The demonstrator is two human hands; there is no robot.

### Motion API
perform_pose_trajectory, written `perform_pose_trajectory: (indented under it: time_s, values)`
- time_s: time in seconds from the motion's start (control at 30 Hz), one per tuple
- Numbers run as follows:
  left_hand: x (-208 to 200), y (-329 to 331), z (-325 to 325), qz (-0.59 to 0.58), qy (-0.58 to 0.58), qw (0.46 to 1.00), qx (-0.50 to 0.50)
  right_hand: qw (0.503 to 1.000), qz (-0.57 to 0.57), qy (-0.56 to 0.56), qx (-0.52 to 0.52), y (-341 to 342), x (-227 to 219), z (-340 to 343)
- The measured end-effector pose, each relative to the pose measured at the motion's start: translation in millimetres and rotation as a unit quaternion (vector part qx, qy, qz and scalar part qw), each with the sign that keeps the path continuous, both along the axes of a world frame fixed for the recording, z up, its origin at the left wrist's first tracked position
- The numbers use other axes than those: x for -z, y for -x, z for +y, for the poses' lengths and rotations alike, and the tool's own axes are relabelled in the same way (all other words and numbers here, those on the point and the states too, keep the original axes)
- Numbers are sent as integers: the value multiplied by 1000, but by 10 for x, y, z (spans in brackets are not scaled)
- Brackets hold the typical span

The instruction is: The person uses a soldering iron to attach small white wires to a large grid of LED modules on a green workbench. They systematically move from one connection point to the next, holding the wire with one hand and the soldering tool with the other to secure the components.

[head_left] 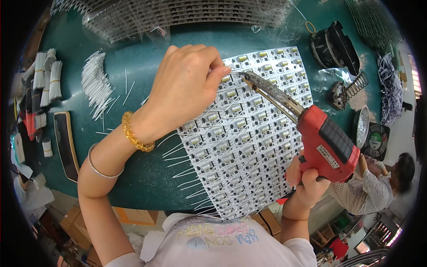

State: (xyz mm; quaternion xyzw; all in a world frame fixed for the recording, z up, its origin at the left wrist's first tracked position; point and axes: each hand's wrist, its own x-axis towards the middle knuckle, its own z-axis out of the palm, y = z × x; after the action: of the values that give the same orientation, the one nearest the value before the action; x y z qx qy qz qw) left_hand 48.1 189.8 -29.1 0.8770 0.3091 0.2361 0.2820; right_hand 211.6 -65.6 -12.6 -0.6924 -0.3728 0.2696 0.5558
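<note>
A large panel of small circuit boards (251,130) lies on the table, each board bearing a yellowish cylindrical part. White wires (181,156) stick out along its left side and lie across many rows. My left hand (184,84) is closed in a pinch over the panel's upper left, on what looks like a thin white wire; the fingers mostly hide it. My right hand (309,189) grips the handle of a red soldering gun (328,141). The gun's dark tip points left and nearly meets my left fingertips at the board surface.
Loose white wires (95,82) are piled left of the panel, with bundled wires (54,80) and a phone (66,144) farther left. Stacked panels (187,13) in plastic line the back. A black round container (333,46) and a coiled iron stand (347,91) are at right. Another person (378,184) sits beyond.
</note>
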Motion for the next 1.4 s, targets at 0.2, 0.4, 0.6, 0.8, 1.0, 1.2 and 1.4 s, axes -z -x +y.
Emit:
perform_pose_trajectory:
  time_s: [0.2, 0.4, 0.6, 0.8, 1.0, 1.2, 1.4]
  values:
    - [-22, 2, -3, 7, 8, 1000, -3, 1000, -7, -13, 22, -11, -5, -28]
    - [-21, 0, -1, 11, 19, 1000, -3, 1000, 0, 12, 9, 26, -58, 28]
    - [-19, 2, 0, 8, 23, 1000, 1, 1000, -4, 17, 7, 34, -53, 60]
    - [-25, 9, -3, 10, 20, 1000, 1, 1000, -4, 3, 22, 16, -53, 31]
    - [-16, 1, 1, 8, 14, 1000, 2, 1000, -2, 0, 1, 16, -37, 30]
    - [29, -5, -30, -18, -32, 999, -4, 1000, 10, -2, 7, 3, 29, -14]
    - [62, -11, -73, -32, -81, 996, -11, 999, 42, 3, 12, 35, -19, 48]
